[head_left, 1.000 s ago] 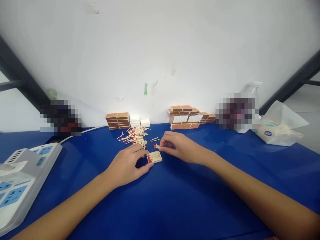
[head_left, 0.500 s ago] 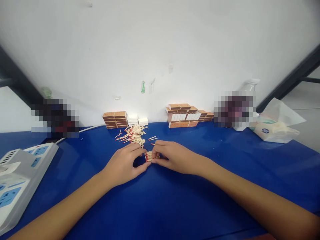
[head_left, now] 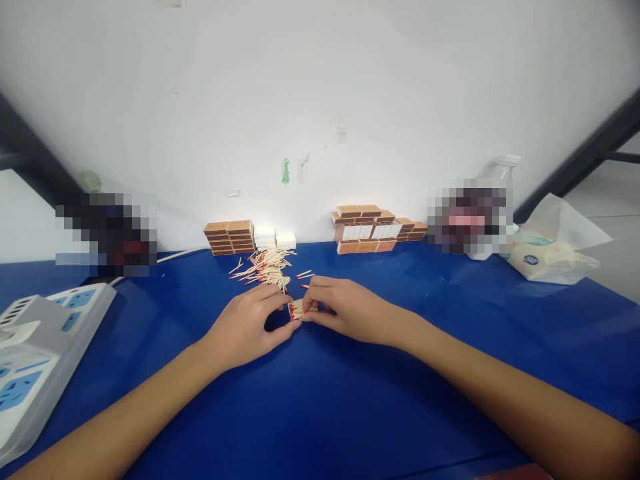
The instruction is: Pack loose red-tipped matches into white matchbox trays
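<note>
A small open matchbox tray [head_left: 297, 309] with red-tipped matches lies on the blue table [head_left: 320, 400] between my two hands. My left hand [head_left: 245, 327] pinches its left end with thumb and fingers. My right hand [head_left: 340, 307] curls over the tray's right side, fingers closed on it. Just behind the hands lies a loose pile of matches [head_left: 263, 268].
Against the white wall stand a stack of brown matchboxes [head_left: 231, 238] with white inner trays [head_left: 274, 237] beside it, and a larger pile of boxes [head_left: 373, 228] to the right. A white power strip [head_left: 35, 353] lies at the left edge. A tissue pack [head_left: 550, 257] rests at far right.
My right hand moved from beside the loose matches onto the tray, covering most of it. The left hand kept its pinch on the tray's left end.
</note>
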Tool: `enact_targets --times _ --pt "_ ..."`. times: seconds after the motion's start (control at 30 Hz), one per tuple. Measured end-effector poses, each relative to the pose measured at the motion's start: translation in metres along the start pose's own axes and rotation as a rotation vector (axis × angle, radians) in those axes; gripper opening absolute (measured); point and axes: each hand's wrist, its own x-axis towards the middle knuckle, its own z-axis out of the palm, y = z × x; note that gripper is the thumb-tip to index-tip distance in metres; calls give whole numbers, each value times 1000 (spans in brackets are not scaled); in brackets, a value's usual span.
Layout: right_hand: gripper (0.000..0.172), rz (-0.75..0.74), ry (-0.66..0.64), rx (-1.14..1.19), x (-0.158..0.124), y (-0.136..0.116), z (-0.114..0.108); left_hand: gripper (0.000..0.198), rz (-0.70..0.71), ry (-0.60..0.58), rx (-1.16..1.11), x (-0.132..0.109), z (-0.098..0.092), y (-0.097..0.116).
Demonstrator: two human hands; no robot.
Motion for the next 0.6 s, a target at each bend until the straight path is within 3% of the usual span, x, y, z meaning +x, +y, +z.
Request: enact_targets --times 0.6 --pt "9 -45 35 31 0 -2 7 19 15 -58 -40 1 -4 3"
